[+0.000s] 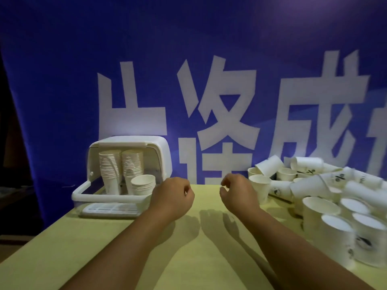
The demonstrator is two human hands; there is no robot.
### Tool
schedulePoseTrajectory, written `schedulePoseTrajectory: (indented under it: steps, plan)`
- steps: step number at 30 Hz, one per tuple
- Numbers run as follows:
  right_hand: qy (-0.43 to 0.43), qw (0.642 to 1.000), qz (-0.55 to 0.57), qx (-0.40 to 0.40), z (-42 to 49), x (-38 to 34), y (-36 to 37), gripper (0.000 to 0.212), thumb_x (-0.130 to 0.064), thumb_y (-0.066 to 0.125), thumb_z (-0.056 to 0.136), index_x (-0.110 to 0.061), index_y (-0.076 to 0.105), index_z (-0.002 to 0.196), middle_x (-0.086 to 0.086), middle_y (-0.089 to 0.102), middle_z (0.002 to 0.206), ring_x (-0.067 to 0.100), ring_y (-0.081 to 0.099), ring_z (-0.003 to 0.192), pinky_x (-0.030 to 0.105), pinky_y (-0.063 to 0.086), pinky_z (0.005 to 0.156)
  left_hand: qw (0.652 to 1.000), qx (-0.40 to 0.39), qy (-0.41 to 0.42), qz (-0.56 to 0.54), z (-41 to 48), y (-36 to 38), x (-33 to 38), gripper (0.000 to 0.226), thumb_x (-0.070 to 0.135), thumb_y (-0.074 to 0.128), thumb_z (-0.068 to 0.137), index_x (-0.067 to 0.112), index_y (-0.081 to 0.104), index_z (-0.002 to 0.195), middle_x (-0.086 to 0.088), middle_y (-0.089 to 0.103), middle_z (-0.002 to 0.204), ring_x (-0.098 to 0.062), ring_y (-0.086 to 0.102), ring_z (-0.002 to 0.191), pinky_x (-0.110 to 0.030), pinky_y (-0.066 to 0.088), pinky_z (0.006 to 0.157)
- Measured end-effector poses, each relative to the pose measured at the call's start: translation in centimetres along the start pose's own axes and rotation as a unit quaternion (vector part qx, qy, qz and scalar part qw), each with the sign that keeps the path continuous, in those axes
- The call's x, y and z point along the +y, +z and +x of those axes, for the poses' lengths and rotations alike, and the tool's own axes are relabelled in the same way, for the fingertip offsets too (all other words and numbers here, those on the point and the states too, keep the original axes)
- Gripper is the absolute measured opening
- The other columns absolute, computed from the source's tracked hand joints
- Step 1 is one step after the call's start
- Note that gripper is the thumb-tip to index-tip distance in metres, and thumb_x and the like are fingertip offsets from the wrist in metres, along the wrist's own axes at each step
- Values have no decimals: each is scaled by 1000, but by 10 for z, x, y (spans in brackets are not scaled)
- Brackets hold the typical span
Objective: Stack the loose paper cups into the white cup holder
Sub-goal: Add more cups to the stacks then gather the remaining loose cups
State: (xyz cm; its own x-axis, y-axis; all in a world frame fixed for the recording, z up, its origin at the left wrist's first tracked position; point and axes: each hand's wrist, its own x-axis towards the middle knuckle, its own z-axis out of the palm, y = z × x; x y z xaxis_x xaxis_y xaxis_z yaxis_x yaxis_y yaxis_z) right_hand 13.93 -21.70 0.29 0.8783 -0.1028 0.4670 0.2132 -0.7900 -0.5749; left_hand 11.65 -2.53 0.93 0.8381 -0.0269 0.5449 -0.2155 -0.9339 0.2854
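The white cup holder (159,151) stands at the table's back left with its lid swung up. Inside are two tall stacks of paper cups (120,170) and a short stack (143,185) at the front right. A heap of loose paper cups (326,185) covers the right side, some upright, some lying down. My left hand (173,195) hovers just right of the holder, fingers curled, holding nothing. My right hand (238,191) hovers near the middle, fingers loosely curled and empty, close to an upright cup (260,188) at the heap's left edge.
The yellow table (188,248) ends at its left edge near the holder. A blue banner (188,59) with large white characters hangs right behind the table. More upright cups (339,237) crowd the near right corner.
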Motion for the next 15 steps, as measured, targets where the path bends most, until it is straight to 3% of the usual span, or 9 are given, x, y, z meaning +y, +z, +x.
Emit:
schedulePoseTrajectory:
  steps: [4, 7, 10, 12, 15]
  plan:
    - [72, 997, -4, 15, -2, 42, -20, 49, -14, 74, 87, -28, 55, 131, -3, 45, 138, 22, 55, 120, 38, 51, 98, 995, -78, 0, -70, 12, 33, 45, 15, 30, 58, 93, 30, 67, 104, 10, 64, 91, -11, 60, 79, -34, 58, 74]
    - [83, 996, -30, 23, -3, 64, -24, 70, -5, 71, 87, -32, 42, 144, -3, 21, 158, 29, 42, 137, 43, 43, 107, 989, -110, 4, -98, 26, 62, 72, 34, 24, 58, 97, 35, 55, 129, 11, 61, 106, -9, 60, 90, -33, 58, 81]
    - [53, 995, -82, -7, 1, 84, -25, 77, -7, 65, 92, -33, 26, 153, -2, 0, 166, 28, 28, 147, 42, 34, 114, 984, -137, 17, -109, 48, 84, 90, 50, 16, 56, 99, 35, 44, 144, 6, 54, 134, -15, 57, 114, -34, 55, 94]
    - [43, 996, -76, -21, 5, 96, -24, 75, -7, 61, 93, -31, 24, 154, -1, 3, 166, 27, 25, 148, 42, 32, 115, 983, -148, 31, -100, 64, 98, 101, 50, 11, 53, 100, 32, 45, 145, 6, 46, 148, -16, 52, 126, -29, 49, 97]
    - [55, 997, -51, 2, 10, 101, -21, 67, -6, 63, 92, -26, 34, 149, 1, 28, 157, 26, 39, 139, 39, 38, 111, 984, -155, 45, -80, 84, 109, 108, 54, 3, 49, 101, 33, 45, 146, 6, 41, 150, -17, 52, 123, -30, 50, 97]
